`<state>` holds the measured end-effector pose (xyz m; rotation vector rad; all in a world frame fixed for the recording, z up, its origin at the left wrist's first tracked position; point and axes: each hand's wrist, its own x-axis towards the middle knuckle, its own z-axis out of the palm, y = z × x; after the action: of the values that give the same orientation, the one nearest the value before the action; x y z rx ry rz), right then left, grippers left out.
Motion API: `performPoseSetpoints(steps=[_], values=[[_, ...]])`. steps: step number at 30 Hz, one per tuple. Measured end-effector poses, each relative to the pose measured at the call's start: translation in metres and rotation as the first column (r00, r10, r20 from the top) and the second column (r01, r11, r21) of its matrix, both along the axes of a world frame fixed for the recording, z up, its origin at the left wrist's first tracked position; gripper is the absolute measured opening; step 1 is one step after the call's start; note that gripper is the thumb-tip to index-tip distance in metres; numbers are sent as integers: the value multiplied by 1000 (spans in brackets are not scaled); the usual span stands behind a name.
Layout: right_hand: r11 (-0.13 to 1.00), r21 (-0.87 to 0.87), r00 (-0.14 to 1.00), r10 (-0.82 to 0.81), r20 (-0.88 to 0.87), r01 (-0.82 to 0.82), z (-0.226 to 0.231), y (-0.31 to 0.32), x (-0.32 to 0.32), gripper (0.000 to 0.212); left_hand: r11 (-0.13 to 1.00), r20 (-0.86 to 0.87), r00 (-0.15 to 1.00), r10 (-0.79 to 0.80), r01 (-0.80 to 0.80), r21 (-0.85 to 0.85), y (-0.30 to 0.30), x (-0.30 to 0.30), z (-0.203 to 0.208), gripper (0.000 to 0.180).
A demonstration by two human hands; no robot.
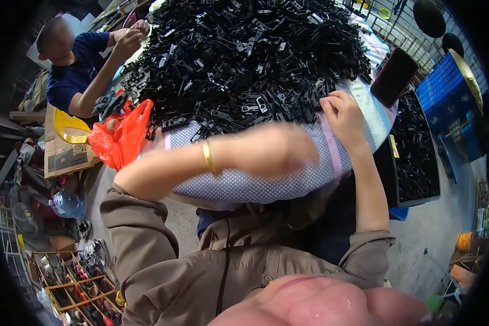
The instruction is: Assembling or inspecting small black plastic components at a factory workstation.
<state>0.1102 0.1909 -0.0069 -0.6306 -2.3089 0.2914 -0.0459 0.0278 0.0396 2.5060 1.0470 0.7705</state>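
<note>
A big heap of small black plastic clips (244, 60) covers the table in front of me. My left hand (285, 151) reaches across to the right over the near edge of the cloth, a gold bangle (208, 158) on its wrist. Motion smears its fingers, so whether it holds anything is hidden. At the heap's right front edge, my right hand (343, 115) has its thumb and fingers drawn together beside the black pieces. What lies between those fingertips, if anything, is too small to make out. Under both hands runs a dotted grey-blue cloth (239, 185) with a pink stripe.
Across to the left, a person in a dark blue shirt (79, 62) works with both hands raised. A red plastic bag (119, 142) and a yellow scoop (68, 127) lie at the left. On the right are a phone (394, 77), a black bin of clips (415, 152) and blue crates (445, 89).
</note>
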Motion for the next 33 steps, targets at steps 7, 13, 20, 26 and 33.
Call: performPoseSetpoints(steps=[7, 13, 20, 26, 33], values=[[995, 94, 999, 22, -42, -18, 0, -9, -1, 21, 589, -347, 477, 808, -628, 509, 89, -166, 17, 30], [996, 83, 999, 20, -32, -17, -2, -5, 2, 12, 689, -650, 396, 648, -668, 280, 102, -176, 31, 29], [980, 191, 963, -5, -271, 59, 8, -11, 3, 9, 585, -364, 459, 810, -609, 536, 81, -158, 37, 14], [673, -660, 832, -118, -543, -335, 28, -32, 6, 17, 732, 485, 549, 681, -521, -439, 30, -50, 43, 22], [584, -710, 849, -67, -525, -393, 25, -51, -1, 16, 715, 684, 359, 635, 62, -697, 14, -5, -5, 34]])
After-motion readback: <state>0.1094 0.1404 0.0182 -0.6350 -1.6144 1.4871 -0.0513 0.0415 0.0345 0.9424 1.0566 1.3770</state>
